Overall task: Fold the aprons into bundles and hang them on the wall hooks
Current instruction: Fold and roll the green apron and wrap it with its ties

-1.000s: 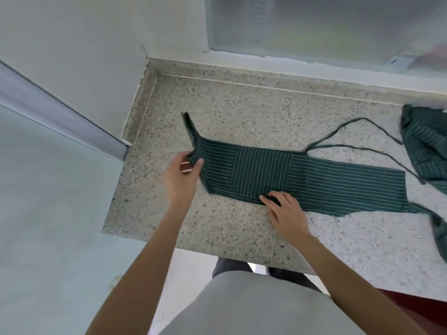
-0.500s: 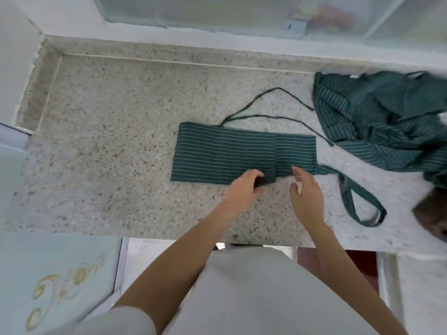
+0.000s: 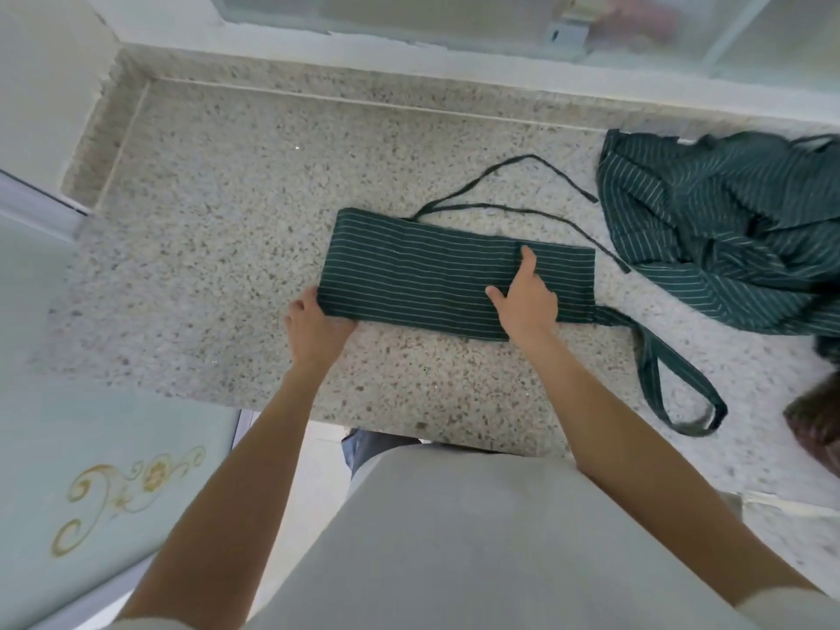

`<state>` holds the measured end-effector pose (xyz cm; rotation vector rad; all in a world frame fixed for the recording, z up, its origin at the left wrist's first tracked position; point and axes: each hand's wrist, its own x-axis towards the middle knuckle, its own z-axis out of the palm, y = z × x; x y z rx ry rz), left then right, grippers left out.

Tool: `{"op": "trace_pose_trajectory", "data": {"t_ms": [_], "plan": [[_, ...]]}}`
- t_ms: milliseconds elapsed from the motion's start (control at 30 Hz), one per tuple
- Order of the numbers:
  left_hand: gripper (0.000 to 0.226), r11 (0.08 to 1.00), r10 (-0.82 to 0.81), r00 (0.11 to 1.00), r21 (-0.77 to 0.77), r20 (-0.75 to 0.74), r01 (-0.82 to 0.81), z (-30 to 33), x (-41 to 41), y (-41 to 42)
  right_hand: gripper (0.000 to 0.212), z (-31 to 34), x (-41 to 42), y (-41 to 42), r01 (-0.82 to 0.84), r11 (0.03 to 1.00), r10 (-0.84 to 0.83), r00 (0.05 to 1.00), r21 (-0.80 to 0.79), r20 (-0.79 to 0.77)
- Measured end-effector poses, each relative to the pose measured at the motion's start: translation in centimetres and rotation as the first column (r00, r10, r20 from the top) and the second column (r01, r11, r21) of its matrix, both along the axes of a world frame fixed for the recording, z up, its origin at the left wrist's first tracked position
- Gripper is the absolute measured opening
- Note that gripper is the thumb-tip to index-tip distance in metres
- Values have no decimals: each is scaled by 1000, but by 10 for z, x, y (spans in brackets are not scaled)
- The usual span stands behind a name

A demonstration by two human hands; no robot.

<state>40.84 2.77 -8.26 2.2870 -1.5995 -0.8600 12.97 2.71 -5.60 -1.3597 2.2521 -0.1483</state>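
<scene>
Folded apron, dark green w/ thin white stripes, lies flat as a long strip in the middle of the speckled stone bench. L hand is at the strip's near-left corner; its fingers are tucked under the cloth edge and hidden, so it looks like a grip on that corner, though I can't tell for sure. R hand lies flat on top of the strip toward its right part, fingers straight and spread, pressing the fabric down, holding nothing. Two thin ties trail from the strip's far edge toward the back right. A wider neck loop runs off the strip's near-right corner toward the bench's front edge. Second apron, same stripe, sits crumpled in a heap at right, just beside the tie ends. A frosted window runs along the back of the bench.
</scene>
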Motion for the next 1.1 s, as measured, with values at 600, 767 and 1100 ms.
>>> {"op": "trace_pose_trajectory", "data": {"t_ms": [600, 767, 1100], "plan": [[52, 768, -536, 836, -343, 121, 542, -12, -5, 2, 65, -16, -79, 56, 361, 923, -315, 908, -133, 277], [54, 744, -575, 810, -334, 120, 578, -13, -4, -6, 52, -7, -78, 47, 420, 867, -325, 884, -268, 336], [46, 697, -685, 725, -227, 72, 680, 2, -11, -24, 48, -19, -79, 49, 164, 917, -183, 983, -364, -19]]}}
